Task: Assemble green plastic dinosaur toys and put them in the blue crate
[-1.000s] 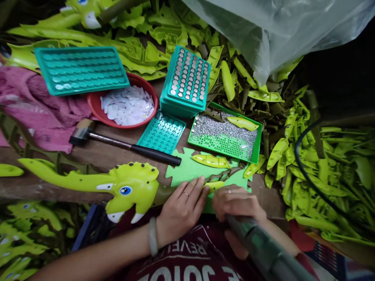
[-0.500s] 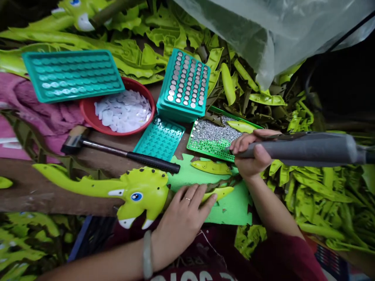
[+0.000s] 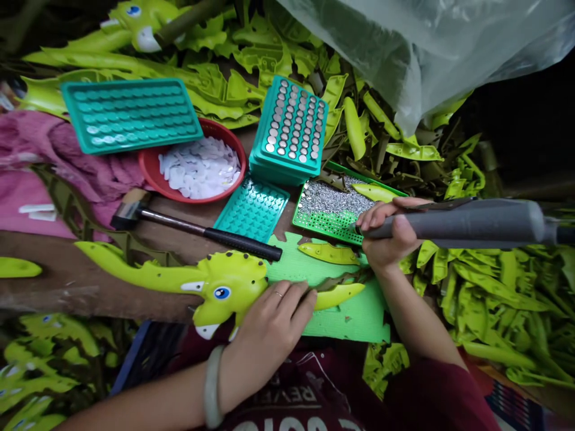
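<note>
My left hand (image 3: 269, 326) presses flat on the neck of a lime green dinosaur toy (image 3: 211, 281) that lies across a green foam mat (image 3: 354, 317). A green pod-shaped cover (image 3: 339, 295) sits just past my fingertips. My right hand (image 3: 386, 233) grips a grey electric screwdriver (image 3: 471, 222), its tip at the edge of a green tray of small silver screws (image 3: 341, 209). Another pod-shaped piece (image 3: 330, 253) lies on the mat below the tray.
A black-handled hammer (image 3: 202, 230) lies behind the toy. Teal trays (image 3: 128, 114) and a stack holding button cells (image 3: 291, 129) stand near a red bowl of white discs (image 3: 197, 167). Heaps of green plastic parts (image 3: 494, 287) surround the bench; a clear plastic bag (image 3: 426, 42) hangs at the top right.
My right hand lifted the screwdriver from beside my left hand and carried it up to the screw tray. My left hand stayed pressed on the toy.
</note>
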The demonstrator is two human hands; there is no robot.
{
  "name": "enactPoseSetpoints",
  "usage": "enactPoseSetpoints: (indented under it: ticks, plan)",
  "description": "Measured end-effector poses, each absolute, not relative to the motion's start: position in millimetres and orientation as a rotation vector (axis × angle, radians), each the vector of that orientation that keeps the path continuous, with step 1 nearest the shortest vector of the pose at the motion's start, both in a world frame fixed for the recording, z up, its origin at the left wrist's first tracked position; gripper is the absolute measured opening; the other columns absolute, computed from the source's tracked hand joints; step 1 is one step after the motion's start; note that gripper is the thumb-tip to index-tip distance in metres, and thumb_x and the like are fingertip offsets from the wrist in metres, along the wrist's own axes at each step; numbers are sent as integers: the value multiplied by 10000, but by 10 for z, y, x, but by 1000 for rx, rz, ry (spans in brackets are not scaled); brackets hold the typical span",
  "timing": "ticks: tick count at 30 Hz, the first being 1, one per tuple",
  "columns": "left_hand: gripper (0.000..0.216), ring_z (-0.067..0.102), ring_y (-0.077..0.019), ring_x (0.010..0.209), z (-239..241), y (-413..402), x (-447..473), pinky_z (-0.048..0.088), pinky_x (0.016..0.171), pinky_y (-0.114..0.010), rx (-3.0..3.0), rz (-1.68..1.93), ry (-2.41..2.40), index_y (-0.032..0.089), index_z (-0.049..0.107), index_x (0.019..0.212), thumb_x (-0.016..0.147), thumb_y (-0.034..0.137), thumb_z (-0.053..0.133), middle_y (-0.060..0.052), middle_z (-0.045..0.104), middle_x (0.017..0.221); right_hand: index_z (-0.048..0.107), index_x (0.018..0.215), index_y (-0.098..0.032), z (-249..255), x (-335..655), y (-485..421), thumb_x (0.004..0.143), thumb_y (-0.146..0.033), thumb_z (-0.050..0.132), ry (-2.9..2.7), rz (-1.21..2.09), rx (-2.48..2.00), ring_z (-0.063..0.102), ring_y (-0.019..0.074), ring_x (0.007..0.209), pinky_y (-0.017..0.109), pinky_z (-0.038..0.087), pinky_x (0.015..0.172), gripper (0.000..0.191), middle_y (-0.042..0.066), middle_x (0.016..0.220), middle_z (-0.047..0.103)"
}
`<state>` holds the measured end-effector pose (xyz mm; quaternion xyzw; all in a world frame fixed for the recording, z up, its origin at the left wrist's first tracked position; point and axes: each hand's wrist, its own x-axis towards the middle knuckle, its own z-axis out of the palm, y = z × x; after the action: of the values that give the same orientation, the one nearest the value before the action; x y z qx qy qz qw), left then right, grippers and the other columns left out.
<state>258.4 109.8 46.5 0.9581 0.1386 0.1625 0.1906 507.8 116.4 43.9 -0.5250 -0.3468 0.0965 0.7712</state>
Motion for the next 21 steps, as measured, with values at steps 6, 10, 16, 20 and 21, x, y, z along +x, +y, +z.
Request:
enactPoseSetpoints:
  ticks: [6, 10, 16, 20, 21]
  plan:
    - [216, 684, -199, 980, 414, 1110, 2652, 540, 853, -354, 2604, 573, 436, 119, 657, 1186, 1040, 216, 530, -53, 745, 1130, 614, 1007, -275, 786, 4895, 946, 815, -411, 666, -754, 218, -1169, 475, 129, 426, 291, 460, 457, 241, -88, 530, 504]
    - [190, 695, -190, 942, 445, 1130, 2650, 528, 807, -341, 2565, 551, 472, 136, 658, 1167, 1020, 230, 582, -36, 757, 1100, 606, 1198, -294, 1215, 4373, 384, 922, -371, 616, -920, 540, -1251, 596, 174, 547, 383, 550, 568, 286, -32, 652, 606]
    - [172, 695, -186, 925, 450, 1151, 2650, 520, 808, -331, 2571, 558, 463, 134, 659, 1150, 1016, 172, 558, -40, 762, 1094, 523, 1332, -281, 1005, 3927, 156, 916, -476, 634, -1027, 554, -1142, 572, 148, 531, 320, 537, 529, 472, -34, 683, 570]
    - [191, 691, -178, 943, 436, 1161, 2635, 516, 815, -319, 2609, 535, 430, 131, 659, 1154, 1014, 133, 529, -51, 759, 1114, 591, 1116, -252, 748, 4032, 273, 973, -331, 568, -1373, 709, -1098, 612, 155, 609, 299, 556, 578, 165, -8, 698, 614]
    - [196, 690, -175, 946, 432, 1162, 2630, 517, 816, -316, 2611, 535, 422, 130, 660, 1153, 1017, 131, 519, -54, 758, 1117, 599, 1017, -236, 725, 4058, 285, 982, -314, 548, -1462, 753, -1080, 622, 154, 622, 292, 557, 588, 99, -2, 687, 616]
